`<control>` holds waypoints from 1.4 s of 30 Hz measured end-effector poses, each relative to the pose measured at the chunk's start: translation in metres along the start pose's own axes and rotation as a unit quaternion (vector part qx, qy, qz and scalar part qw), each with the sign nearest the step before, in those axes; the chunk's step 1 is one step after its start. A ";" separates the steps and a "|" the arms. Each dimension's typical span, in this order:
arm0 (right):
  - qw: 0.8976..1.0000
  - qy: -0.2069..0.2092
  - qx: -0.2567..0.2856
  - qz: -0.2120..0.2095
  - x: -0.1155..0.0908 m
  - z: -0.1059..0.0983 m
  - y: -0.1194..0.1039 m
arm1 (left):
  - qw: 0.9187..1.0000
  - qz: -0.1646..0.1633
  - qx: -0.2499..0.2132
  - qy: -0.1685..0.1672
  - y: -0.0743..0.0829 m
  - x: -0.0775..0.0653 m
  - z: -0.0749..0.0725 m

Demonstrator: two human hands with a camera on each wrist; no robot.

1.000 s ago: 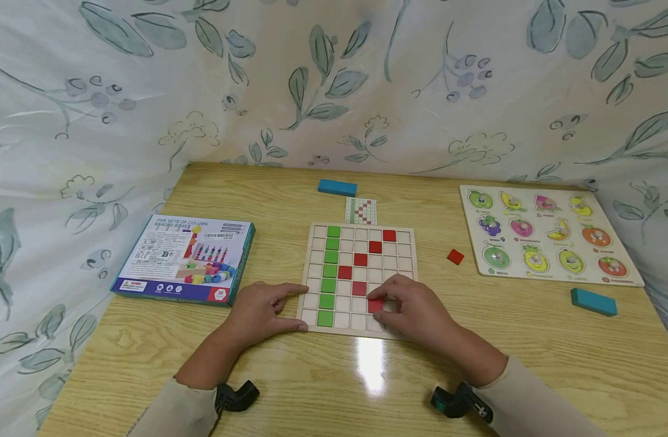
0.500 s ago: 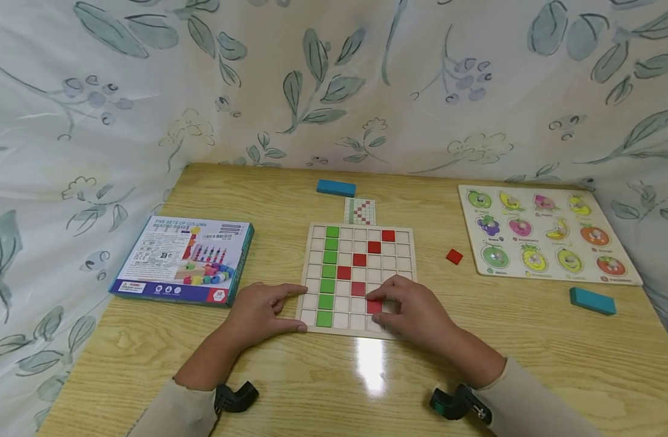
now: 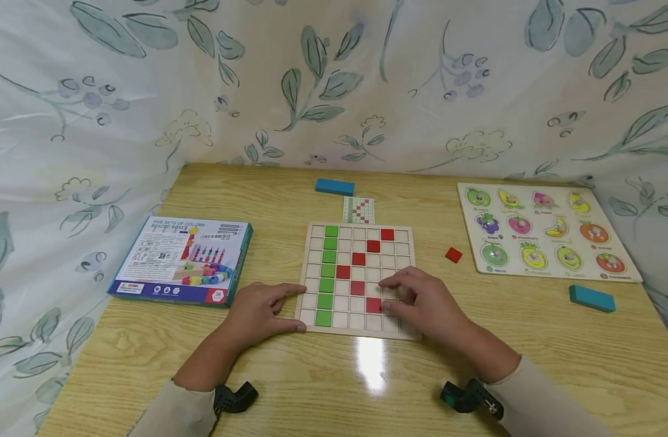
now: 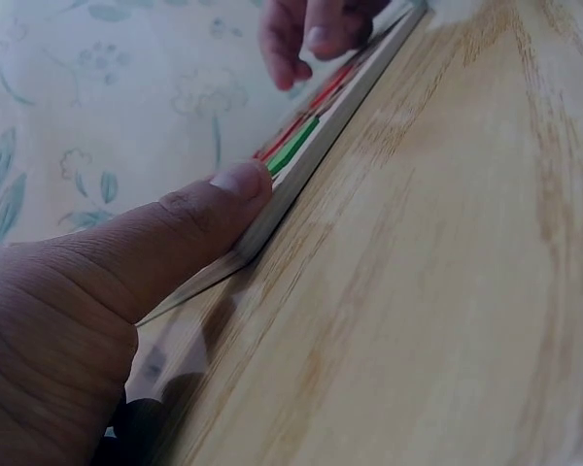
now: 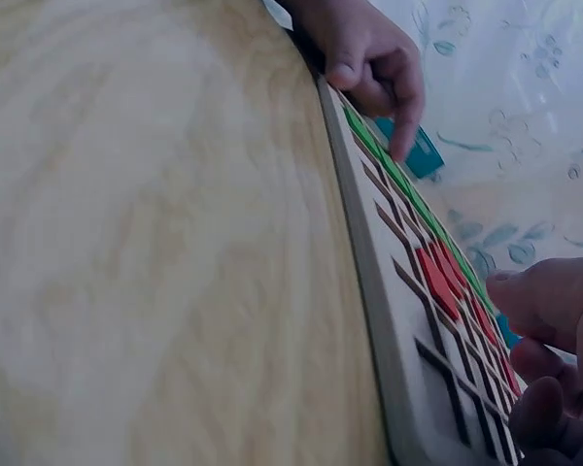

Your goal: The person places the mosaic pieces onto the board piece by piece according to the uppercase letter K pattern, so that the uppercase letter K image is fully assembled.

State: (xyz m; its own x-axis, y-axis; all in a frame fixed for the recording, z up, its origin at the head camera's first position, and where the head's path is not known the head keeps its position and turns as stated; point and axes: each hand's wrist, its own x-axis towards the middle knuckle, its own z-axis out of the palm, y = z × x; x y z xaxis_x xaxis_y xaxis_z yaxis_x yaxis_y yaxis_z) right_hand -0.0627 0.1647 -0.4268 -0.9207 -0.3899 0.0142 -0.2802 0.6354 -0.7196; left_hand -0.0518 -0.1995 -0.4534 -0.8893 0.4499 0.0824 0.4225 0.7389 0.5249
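Note:
A wooden grid board (image 3: 341, 308) lies in the middle of the table, with a column of green square tiles (image 3: 326, 285) and several red square tiles (image 3: 374, 304) set in its cells. My left hand (image 3: 254, 312) rests at the board's left edge, thumb (image 4: 238, 182) and index finger touching the rim. Over the lower right cells hovers my right hand (image 3: 434, 306), holding nothing, its thumb beside the lowest red tile. In the right wrist view its fingers (image 5: 554, 291) are apart from the tiles. A loose red tile (image 3: 453, 255) lies right of the board.
A small pattern card (image 3: 358, 210) lies behind the board, near a blue block (image 3: 335, 187). On the left is a boxed bead set (image 3: 183, 261). A fruit puzzle board (image 3: 549, 233) and another blue block (image 3: 592, 298) lie on the right.
My right hand has let go of the lowest red tile, which stays in its cell, and has moved slightly right. The left hand has stayed at the board's edge.

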 end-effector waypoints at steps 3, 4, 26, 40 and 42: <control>1.000 0.008 -0.008 0.010 0.001 -0.007 0.006 | 1.000 0.000 0.001 -0.001 0.000 0.000 0.000; 1.000 0.011 -0.012 0.014 0.001 -0.010 0.008 | 1.000 0.000 0.002 -0.001 0.000 0.000 0.000; 0.990 0.074 -0.076 0.092 0.003 -0.061 0.057 | 1.000 -0.006 0.001 -0.006 0.001 0.001 0.000; 0.983 0.109 -0.104 0.103 0.005 -0.077 0.072 | 1.000 -0.007 0.000 -0.007 0.001 0.001 -0.001; 0.982 0.112 -0.108 0.108 0.005 -0.078 0.073 | 1.000 -0.006 -0.002 -0.007 0.001 0.001 -0.001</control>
State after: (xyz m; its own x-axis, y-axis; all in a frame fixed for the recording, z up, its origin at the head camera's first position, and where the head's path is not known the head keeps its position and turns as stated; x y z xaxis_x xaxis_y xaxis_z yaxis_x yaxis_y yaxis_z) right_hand -0.1088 0.2613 -0.4250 -0.9948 -0.0894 0.0479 -0.1009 0.8225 -0.5598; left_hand -0.0520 -0.1987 -0.4518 -0.8920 0.4474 0.0647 0.4108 0.7425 0.5291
